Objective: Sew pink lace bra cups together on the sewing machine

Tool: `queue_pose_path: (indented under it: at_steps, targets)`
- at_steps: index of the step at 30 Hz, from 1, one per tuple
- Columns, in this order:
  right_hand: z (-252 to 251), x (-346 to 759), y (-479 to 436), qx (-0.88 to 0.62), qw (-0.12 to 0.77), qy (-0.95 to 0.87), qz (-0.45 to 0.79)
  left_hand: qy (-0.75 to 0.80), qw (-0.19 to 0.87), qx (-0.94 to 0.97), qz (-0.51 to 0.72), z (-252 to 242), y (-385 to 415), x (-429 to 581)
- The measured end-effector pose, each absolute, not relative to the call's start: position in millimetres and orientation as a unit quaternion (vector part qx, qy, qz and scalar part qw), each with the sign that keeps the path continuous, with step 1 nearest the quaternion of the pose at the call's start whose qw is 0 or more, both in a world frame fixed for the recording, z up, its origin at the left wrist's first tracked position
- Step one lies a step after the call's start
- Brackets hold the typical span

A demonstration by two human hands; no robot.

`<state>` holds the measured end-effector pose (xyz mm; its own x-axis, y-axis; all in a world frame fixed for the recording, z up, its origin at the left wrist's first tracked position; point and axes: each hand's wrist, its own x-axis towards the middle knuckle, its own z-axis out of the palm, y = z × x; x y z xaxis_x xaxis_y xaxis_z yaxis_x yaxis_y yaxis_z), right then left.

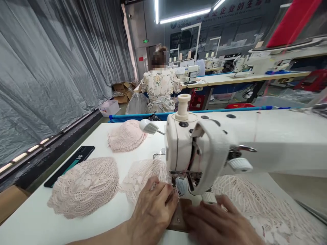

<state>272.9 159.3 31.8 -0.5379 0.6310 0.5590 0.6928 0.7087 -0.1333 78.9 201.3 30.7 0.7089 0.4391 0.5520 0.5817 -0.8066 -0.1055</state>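
A white sewing machine (176, 146) stands in front of me. My left hand (155, 207) is left of its needle area, fingers curled and closed on the edge of a pale pink lace piece (138, 177). That piece lies flat and spreads out to the left. Under the machine head, my right hand (219, 219) rests low beside the brown plate (178, 217). It is smeared by motion, and its fingertips are partly hidden. More pale lace (245, 190) lies to the right of this hand, behind and beside it.
Left on the white table (28, 217) lie a stack of lace pieces (87, 187), a pink cup-shaped stack (129, 134) and a dark flat phone-like item (84, 153). Scissors-like metal blades (311, 211) lie far right. A person (160, 85) sits ahead, back turned.
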Motion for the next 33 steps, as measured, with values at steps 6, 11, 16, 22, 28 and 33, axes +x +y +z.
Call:
queue_pose_path:
  at_steps: [6, 11, 16, 22, 28, 33]
  targets:
    - [61.3, 316.0, 167.6, -0.515, 0.191, -0.833, -0.065, -0.271, 0.122, -0.915, -0.273, 34.5, 203.3, 78.8]
    - [49.0, 299.0, 168.7, -0.449, 0.188, -0.872, -0.046, -0.280, 0.097, -0.918, -0.264, 36.6, 204.0, 78.2]
    - [44.9, 276.9, 171.7, -0.408, 0.279, -0.866, 0.074, -0.291, 0.084, -0.923, -0.237, 32.9, 202.6, 76.2]
    - [27.3, 276.3, 179.6, -0.432, 0.272, -0.856, 0.083, -0.307, 0.057, -0.927, -0.207, 29.6, 203.6, 73.7]
    - [15.0, 280.6, 183.8, -0.430, 0.260, -0.862, 0.066, -0.306, 0.038, -0.930, -0.200, 30.4, 205.0, 71.9]
    - [16.9, 280.7, 184.0, -0.426, 0.240, -0.871, 0.036, -0.303, 0.040, -0.931, -0.197, 32.7, 205.6, 71.2]
